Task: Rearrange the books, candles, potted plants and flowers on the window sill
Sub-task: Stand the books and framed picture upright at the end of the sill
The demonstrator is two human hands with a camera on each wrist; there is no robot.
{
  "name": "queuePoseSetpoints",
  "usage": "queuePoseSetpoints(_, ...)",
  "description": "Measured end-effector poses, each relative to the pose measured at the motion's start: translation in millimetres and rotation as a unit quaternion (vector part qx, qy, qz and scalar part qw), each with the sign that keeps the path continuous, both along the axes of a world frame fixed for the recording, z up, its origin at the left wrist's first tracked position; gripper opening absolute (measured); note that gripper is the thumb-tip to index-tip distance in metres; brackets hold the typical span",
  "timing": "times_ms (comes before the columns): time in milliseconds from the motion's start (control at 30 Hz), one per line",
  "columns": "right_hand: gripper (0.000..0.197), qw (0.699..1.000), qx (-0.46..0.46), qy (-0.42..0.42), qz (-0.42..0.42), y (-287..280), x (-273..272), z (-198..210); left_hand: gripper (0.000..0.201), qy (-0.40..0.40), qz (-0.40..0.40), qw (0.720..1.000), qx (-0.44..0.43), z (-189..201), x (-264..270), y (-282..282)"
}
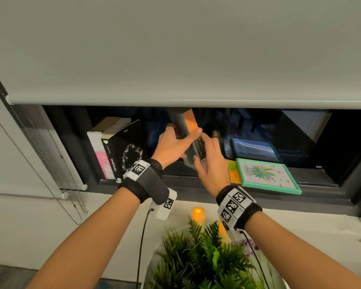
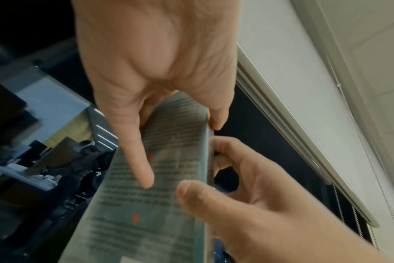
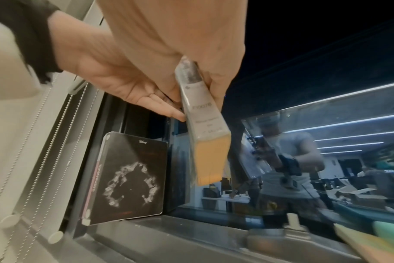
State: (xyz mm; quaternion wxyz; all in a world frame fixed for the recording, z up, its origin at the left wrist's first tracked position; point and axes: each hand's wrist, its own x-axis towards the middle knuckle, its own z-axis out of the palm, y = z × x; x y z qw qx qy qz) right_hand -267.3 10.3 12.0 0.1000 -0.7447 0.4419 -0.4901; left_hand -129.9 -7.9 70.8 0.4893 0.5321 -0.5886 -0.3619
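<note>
Left hand (image 1: 171,147): fingers and thumb clasp grey book (image 1: 182,130) | Right hand (image 1: 212,163): thumb and fingers pinch its spine | Book tilted above window sill (image 1: 196,184), beside black book (image 1: 127,149).

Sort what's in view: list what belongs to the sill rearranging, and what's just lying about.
In the job:
grey book, held in left hand and right hand
black book, upright on sill
candle
potted plant
teal book, lying flat

Lying about:
blind
bead chain
</note>
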Motion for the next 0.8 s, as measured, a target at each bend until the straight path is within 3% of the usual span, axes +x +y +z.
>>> queuePoseSetpoints(233, 0.056, 0.996, 0.051, 0.048, 0.047, -6, 67, -7, 0.023, -0.051, 0.060, 0.997, -0.012, -1, 57, -2)
queuePoseSetpoints(333, 0.058, 0.994, 0.072, 0.041, 0.068, -11, 89, -9, 0.024, -0.079, 0.081, 0.993, -0.030, -6, 72, -7)
queuePoseSetpoints(500, 0.081, 0.986, 0.141, -0.025, 0.084, -40, 119, -12, 0.019, -0.193, 0.115, 0.973, -0.060, -30, 97, -14)
queuePoseSetpoints(800, 0.094, 0.975, 0.194, -0.015, 0.110, -79, 156, -31, 0.028, -0.125, 0.083, 0.986, -0.076, -65, 140, -27)
